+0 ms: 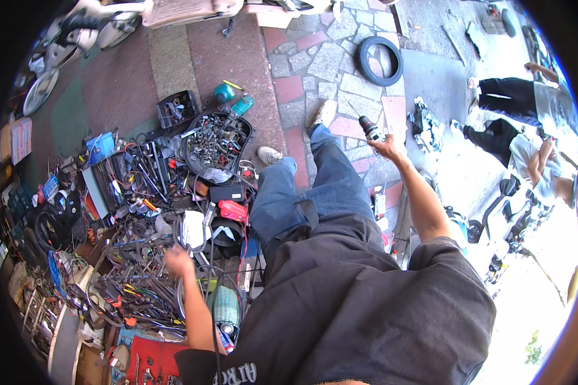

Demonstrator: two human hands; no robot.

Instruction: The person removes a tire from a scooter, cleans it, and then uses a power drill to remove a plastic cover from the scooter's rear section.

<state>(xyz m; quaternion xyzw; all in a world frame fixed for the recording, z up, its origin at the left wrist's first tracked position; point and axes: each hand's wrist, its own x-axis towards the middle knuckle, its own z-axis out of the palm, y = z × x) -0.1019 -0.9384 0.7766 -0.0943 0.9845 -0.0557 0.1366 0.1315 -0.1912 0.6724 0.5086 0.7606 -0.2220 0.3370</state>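
Note:
My right hand [386, 147] is closed around a dark cordless drill [370, 129], held out over the paving on my right. A long thin bit points away from its front end. On the left, my left hand [180, 260] hovers at a heap of hand tools [135, 292], among them pliers and screwdrivers with coloured handles. Its fingers are smeared by motion, so whether it holds anything does not show. A white sheet or bag [195, 230] and a red bottle [233, 211] lie just beyond that hand.
A black bin [219, 144] full of metal parts stands ahead on the left, with teal bottles [243, 105] beside it. A tyre [379, 61] lies on the stone paving. Two people stand or crouch at the right, near a scooter [501, 215]. A green-wrapped cylinder [226, 307] stands near my left elbow.

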